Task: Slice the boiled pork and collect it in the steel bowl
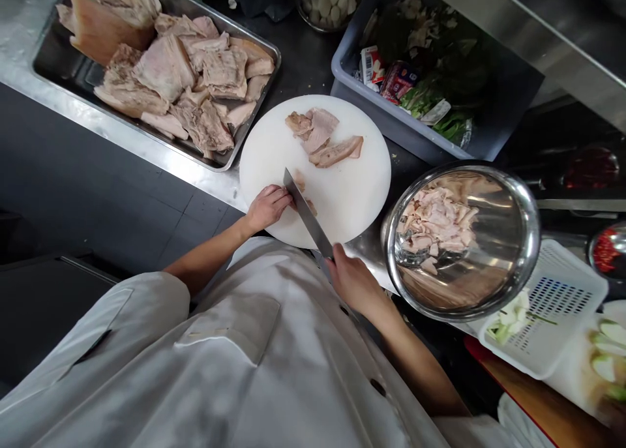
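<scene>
A round white cutting board (pixel 359 203) lies on the metal counter before me. My right hand (pixel 353 278) is closed round the handle of a kitchen knife (pixel 309 216), whose blade crosses the board's near part. Just left of the blade, my left hand (pixel 268 208) has its fingers curled down on a piece of meat, largely hidden by the hand and blade. Small meat slices (pixel 299 179) show beside the blade. Farther up the board rest a few larger pieces of cooked pork (pixel 320 132), one a strip with skin (pixel 337 152).
A metal tray (pixel 222 164) heaped with pork stands left. To the right is a steel bowl (pixel 531 239) holding cut meat (pixel 437 220). Behind the board sit a grey bin (pixel 352 86) of scraps and a bowl of peeled white pieces (pixel 330 1). A white basket (pixel 562 304) is far right.
</scene>
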Motion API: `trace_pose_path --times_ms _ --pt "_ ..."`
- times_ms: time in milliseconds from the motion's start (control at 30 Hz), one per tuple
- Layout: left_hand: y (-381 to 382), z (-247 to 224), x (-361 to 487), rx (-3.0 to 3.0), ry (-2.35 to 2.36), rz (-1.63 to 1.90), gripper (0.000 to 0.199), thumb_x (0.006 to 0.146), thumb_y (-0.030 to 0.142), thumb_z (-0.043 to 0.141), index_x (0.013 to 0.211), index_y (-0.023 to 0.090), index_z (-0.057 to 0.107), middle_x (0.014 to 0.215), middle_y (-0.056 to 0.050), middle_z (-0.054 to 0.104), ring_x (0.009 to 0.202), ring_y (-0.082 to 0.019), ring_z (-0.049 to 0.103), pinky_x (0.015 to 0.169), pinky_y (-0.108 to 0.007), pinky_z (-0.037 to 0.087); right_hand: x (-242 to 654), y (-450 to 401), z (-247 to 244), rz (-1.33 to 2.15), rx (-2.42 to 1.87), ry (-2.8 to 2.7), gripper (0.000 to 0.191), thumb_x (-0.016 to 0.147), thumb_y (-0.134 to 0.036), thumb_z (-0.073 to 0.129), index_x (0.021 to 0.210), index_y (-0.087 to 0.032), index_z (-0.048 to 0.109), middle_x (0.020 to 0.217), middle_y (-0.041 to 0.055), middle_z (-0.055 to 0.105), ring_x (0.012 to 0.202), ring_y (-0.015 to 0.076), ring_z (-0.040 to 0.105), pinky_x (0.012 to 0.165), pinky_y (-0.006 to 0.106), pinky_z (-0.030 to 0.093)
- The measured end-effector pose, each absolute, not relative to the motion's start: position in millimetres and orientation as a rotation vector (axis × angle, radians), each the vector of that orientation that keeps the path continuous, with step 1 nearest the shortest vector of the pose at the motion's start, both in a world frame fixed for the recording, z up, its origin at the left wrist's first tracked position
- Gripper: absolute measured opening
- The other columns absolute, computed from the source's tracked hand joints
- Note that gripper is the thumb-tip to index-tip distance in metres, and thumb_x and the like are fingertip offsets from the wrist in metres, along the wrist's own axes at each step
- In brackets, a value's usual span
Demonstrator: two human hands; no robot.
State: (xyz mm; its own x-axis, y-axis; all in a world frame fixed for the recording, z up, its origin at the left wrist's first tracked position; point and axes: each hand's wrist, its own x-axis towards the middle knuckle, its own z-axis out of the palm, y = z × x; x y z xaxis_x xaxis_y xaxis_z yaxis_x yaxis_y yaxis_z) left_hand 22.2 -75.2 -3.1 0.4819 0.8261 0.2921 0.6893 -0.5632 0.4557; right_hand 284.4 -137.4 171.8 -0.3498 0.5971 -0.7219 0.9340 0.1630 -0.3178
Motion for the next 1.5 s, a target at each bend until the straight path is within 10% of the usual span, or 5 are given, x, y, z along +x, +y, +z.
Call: trace_pose_path --times_ms 967,1500 --pt "-68 6 14 2.388 1.216 0.694 0.032 0.108 0.025 0.038 0.113 0.021 0.07 0.109 -0.011 0.069 0.105 -0.024 0.06 0.093 -0.045 0.056 233 -96 122 -1.066 1.663 2.191 0.04 0.111 -0.028 0.032 0.145 -0.011 0.039 0.108 0.0166 0.075 0.091 0.0261 0.07 0.073 0.033 0.042" --pt "-61 2 4 2.386 1.202 0.686 0.031 0.106 0.022 0.039 0.112 0.023 0.07 0.108 -0.011 0.069 0.103 -0.025 0.06 0.093 -0.048 0.054 259 -120 179 -1.11 1.544 2.055 0.014 0.11 -0.024 0.039 0.12 -0.018 0.046 0.088 0.0091 0.074 0.08 0.0254 0.07 0.062 0.031 0.031"
